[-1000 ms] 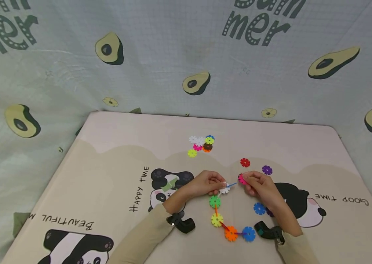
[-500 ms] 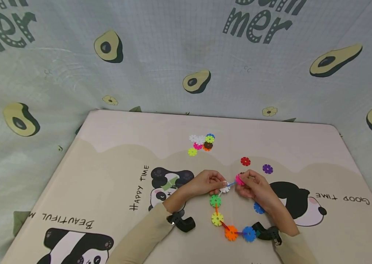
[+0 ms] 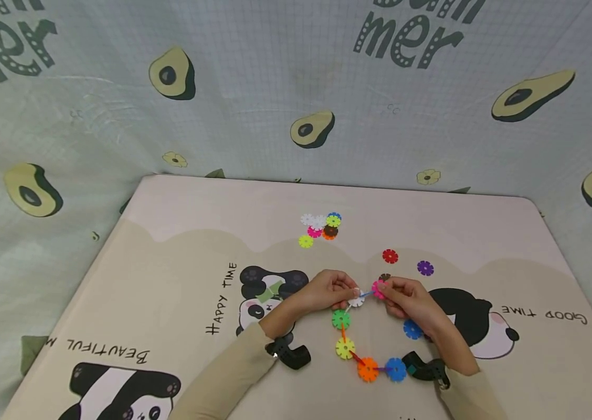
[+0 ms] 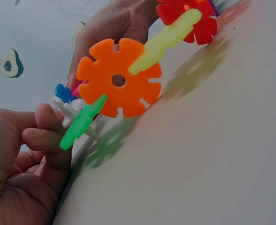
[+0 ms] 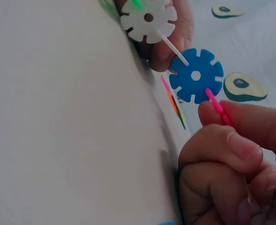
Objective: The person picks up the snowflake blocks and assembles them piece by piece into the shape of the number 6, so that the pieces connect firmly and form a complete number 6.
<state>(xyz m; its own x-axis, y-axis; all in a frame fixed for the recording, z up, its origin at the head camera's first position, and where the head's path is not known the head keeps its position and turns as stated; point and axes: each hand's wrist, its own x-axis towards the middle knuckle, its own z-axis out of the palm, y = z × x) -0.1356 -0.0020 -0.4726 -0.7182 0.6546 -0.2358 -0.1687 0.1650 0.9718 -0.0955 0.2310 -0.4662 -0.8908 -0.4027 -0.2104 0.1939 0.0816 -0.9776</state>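
Note:
In the head view, a chain of slotted plastic discs curves over the table, with a blue disc, an orange disc, a yellow disc and a green disc lying flat. Thin edge-on discs join them. My left hand pinches a white disc at the upper end. From it juts an edge-on blue disc, facing the camera in the right wrist view. Thumb and finger of my right hand pinch a pink disc, whose edge meets the blue disc's rim slot.
A red disc, a purple disc and a partly covered brown disc lie beyond my right hand. Another blue disc is by my right wrist. Several mixed discs are heaped farther back on the printed table.
My right hand has moved left with the pink disc, bringing it against the edge-on blue disc. The left hand has stayed nearly still. A brown disc now shows behind the pink one.

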